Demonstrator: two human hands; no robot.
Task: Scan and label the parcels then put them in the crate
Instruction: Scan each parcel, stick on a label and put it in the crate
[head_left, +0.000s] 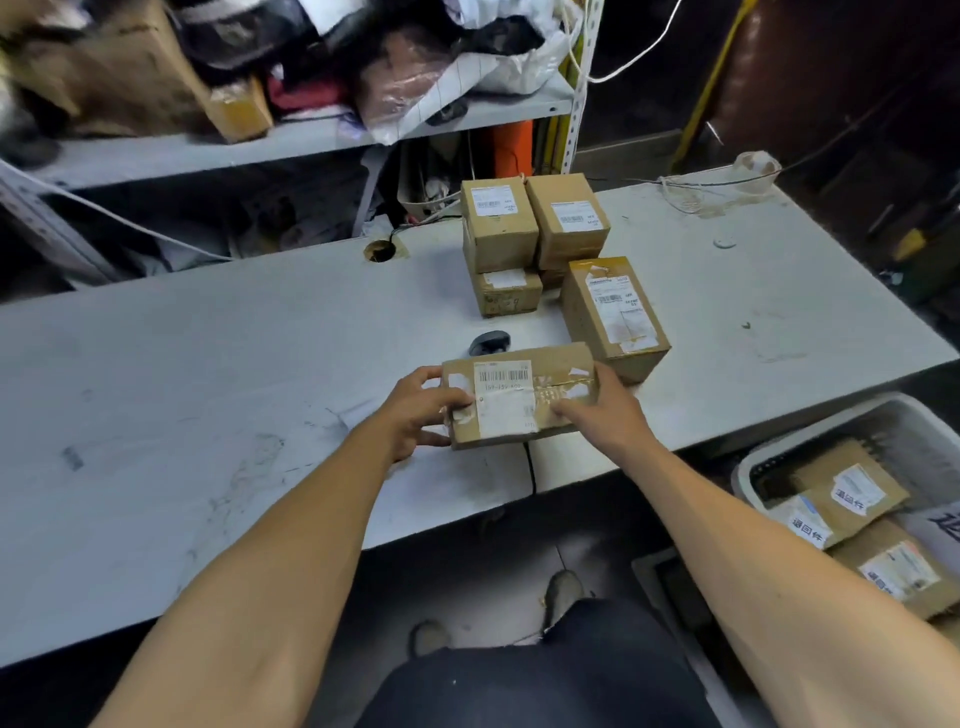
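My left hand (423, 410) and right hand (597, 410) both on one flat cardboard parcel (519, 397), centre of frame, near the front edge of the white bench (208, 364). Left hand grips the parcel's left end: thumb on top, fingers curled round the side. Right hand lies over the right end, fingers on the taped top face, curled at the edge. Parcel sits between my two hands, long side across the frame. White shipping label (504, 395) with barcode faces up, between the hands, touching my left thumb. Cannot tell if the parcel rests on the bench or is lifted just off it.

Just behind the parcel, a small dark scanner-like object (488, 343) on the bench; blurred, cannot tell exactly. Right of that, a taller labelled box (613, 317), near my right hand but apart from it. Further back, centre-top of the bench, a stack of four or so labelled boxes (530, 234), touching each other.

Lower right of frame, below bench level, a light grey crate (831, 441) on the floor, holding labelled cardboard parcels (852, 499). Well apart from my hands.

Upper left, a metal shelf (260, 145) crammed with bags and cardboard. Bottom centre, my shoes (563, 592) on the floor.
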